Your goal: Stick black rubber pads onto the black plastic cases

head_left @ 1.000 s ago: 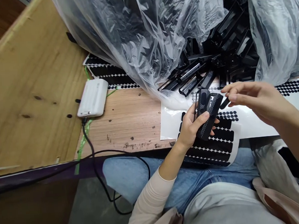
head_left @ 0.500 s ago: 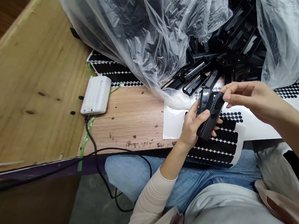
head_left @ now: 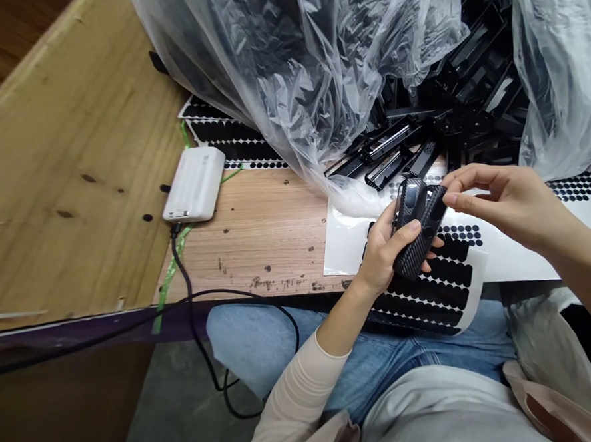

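Note:
My left hand [head_left: 383,250] is wrapped round a pair of black plastic covers with a carbon-fibre pattern [head_left: 414,260], thumb on top and fingertips showing past the far edge. The covers lie side by side, tilted, above the sheets at the table edge. At their upper right end, my right hand [head_left: 491,195] pinches thumb and forefinger together against the rim; whatever is between those fingertips is too small to make out. Below the covers, a sheet of black round stickers [head_left: 445,292] hangs over the table edge onto my lap.
Clear plastic bags [head_left: 311,80] and a heap of black plastic parts [head_left: 472,90] cover the back. A white power bank [head_left: 196,184] with a black cable [head_left: 183,274] lies left, beside a wooden panel [head_left: 72,168]. More sticker sheets [head_left: 581,187] lie right.
The view has shifted slightly. Both hands stay at the covers, which have turned a little in my left hand; my right fingertips remain at their upper right end.

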Available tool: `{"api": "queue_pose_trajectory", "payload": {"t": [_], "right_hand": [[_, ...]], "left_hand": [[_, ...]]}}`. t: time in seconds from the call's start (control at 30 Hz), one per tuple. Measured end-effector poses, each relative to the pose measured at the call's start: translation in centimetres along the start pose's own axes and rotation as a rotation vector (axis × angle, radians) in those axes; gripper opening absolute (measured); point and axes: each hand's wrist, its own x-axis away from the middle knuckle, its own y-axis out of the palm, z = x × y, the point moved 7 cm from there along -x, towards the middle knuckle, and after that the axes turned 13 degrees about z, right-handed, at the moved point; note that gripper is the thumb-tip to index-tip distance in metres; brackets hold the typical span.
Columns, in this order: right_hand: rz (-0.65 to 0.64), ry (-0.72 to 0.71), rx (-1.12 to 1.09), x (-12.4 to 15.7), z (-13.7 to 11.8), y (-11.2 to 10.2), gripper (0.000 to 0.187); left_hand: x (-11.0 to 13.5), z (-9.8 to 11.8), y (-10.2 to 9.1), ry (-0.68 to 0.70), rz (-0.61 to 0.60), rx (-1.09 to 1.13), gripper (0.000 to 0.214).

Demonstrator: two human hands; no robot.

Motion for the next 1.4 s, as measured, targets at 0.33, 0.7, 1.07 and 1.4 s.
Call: {"api": "queue_pose_trajectory", "payload": {"t": [0.33, 0.7, 1.07, 1.4], "right_hand": [[0.182, -0.428, 0.328, 1.6, -2.3, 0.0, 0.017], [0.295, -0.234, 0.715, -3.9, 4.0, -1.6, 0.036], [0.213, 0.420, -0.304, -1.5, 6.1, -4.1, 0.018], [-0.252, 0.725, -0.763, 9.4, 2.8, 5.0, 0.029]], "left_hand": [[-0.1, -0.4, -0.2, 0.001, 0.008, -0.003, 0.074], [-0.1, -0.8, -0.3, 0.014, -0.015, -0.019, 0.071], [-0.4, -0.3, -0.7, 0.059, 0.063, 0.030, 0.069], [-0.7, -0.1, -1.8, 0.222, 0.264, 0.051, 0.081]]}}
